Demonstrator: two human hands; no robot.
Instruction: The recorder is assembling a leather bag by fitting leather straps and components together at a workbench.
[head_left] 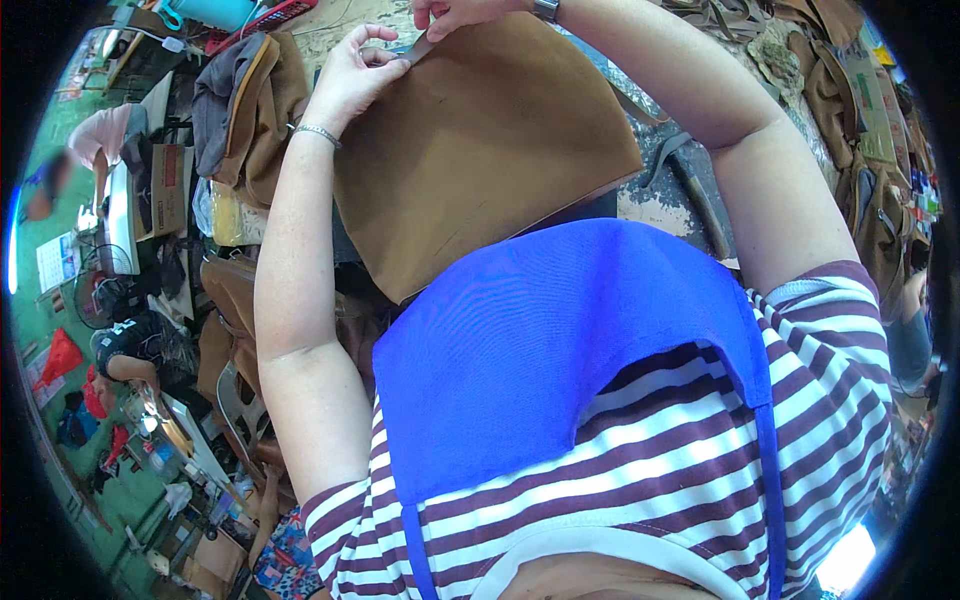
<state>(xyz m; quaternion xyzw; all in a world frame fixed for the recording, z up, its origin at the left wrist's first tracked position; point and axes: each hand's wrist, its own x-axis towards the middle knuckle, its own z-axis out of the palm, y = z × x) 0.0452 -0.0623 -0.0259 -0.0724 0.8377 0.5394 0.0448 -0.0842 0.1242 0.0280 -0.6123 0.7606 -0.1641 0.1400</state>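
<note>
A large brown leather panel (490,140) lies over the bench and against my front. At its far edge my left hand (355,80) is closed, thumb and index finger pinching the near end of a short, thin grey strip (416,47). My right hand (465,12), partly cut off by the top of the head view, has its fingers closed at the strip's other end. The strip slants across the panel's upper left edge; whether it is fixed to the leather I cannot tell.
A hammer (700,195) with a dark handle lies right of the panel on the worn bench (655,207). Brown bags (265,110) are piled at the left, more leather pieces (830,85) at the far right. Another person (105,135) is at the far left.
</note>
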